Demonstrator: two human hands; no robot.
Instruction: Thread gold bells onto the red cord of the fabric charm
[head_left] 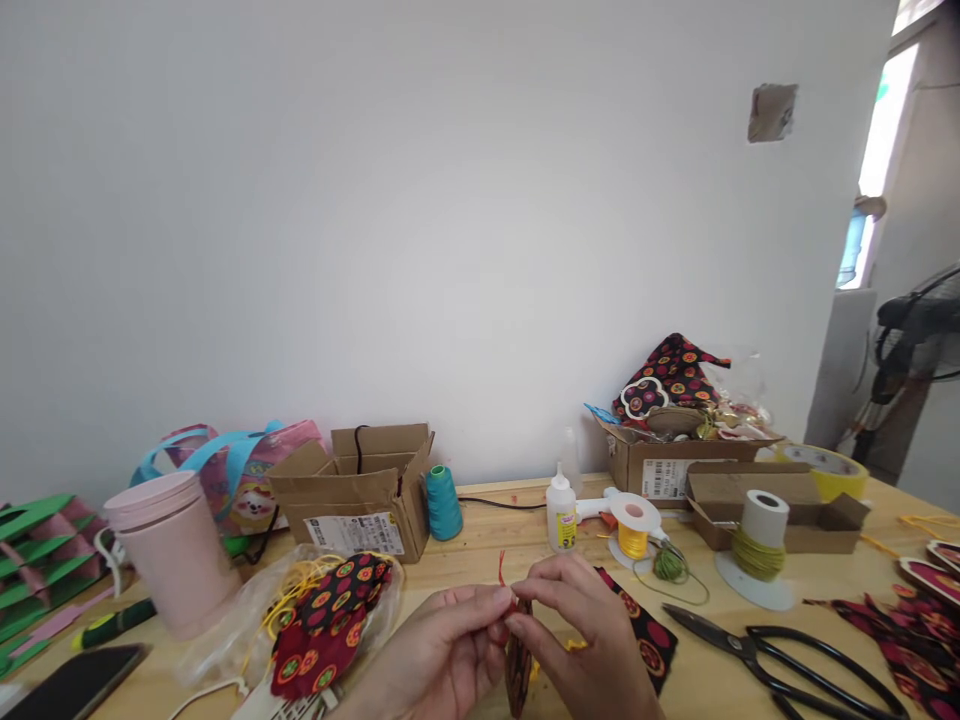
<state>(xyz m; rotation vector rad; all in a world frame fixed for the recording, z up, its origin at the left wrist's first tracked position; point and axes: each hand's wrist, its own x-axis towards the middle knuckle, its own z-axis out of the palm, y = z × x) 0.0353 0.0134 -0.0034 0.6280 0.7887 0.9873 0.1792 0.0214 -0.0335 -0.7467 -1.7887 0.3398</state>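
At the front middle of the table my left hand (450, 645) and my right hand (589, 635) meet, fingertips almost touching. Both pinch a small dark patterned fabric piece (517, 672), seen nearly edge-on and hanging down between them. A thin red cord (502, 567) sticks up above my left fingertips. The exact grip on the cord is hidden by the fingers. Just behind my right hand lies a black and red patterned cloth (651, 635), with some yellow cord (574, 645) showing beneath the hand. Large black scissors (739, 645) rest to the right.
Left stand a pink tub (172, 560), a cardboard box (352, 500), teal thread (444, 505) and a plastic bag (225, 640) with patterned cloth (319, 630). A glue bottle (561, 515), yellow cord spool (632, 540), green cord spool (757, 555) and filled box (637, 470) stand behind and right.
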